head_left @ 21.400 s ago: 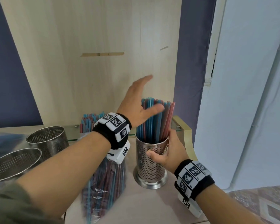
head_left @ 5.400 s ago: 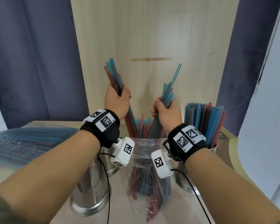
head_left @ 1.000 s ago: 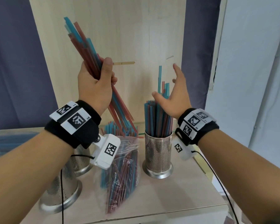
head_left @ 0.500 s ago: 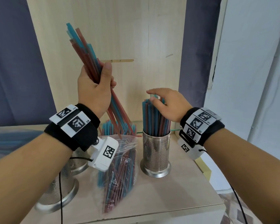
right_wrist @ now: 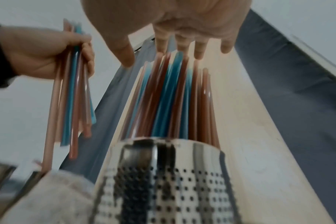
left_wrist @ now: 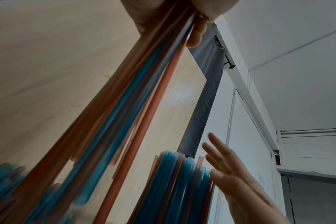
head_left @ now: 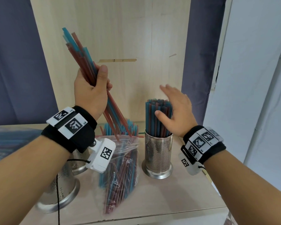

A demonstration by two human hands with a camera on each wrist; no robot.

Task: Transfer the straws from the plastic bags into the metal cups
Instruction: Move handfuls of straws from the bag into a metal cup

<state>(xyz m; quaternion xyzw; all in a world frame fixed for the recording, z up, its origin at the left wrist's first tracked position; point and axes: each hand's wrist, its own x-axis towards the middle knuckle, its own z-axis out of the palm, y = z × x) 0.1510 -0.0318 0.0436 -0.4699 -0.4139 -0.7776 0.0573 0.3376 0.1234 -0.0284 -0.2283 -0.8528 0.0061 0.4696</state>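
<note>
My left hand (head_left: 91, 93) grips a slanted bundle of blue and red straws (head_left: 81, 54), held up above the clear plastic bag (head_left: 120, 168) that still holds many straws. A perforated metal cup (head_left: 157, 153) packed with upright straws (head_left: 157, 117) stands right of the bag. My right hand (head_left: 175, 111) hovers open beside the straw tops, thumb against them, fingers spread. The left wrist view shows the held straws (left_wrist: 136, 94) and the open right hand (left_wrist: 230, 171). In the right wrist view my fingers (right_wrist: 180, 44) spread just over the cup's straws (right_wrist: 171, 98) and the cup (right_wrist: 163, 181).
Two more metal cups (head_left: 58, 192) stand at the left, partly behind my left forearm. Another flat bag of straws (head_left: 10, 140) lies at the far left. A wooden panel (head_left: 120, 38) rises behind; the table edge (head_left: 169, 215) runs close in front.
My right hand, which lay flat on the straw tops half a second ago, has lifted and opened beside them. The left hand keeps its bundle raised, almost unmoved.
</note>
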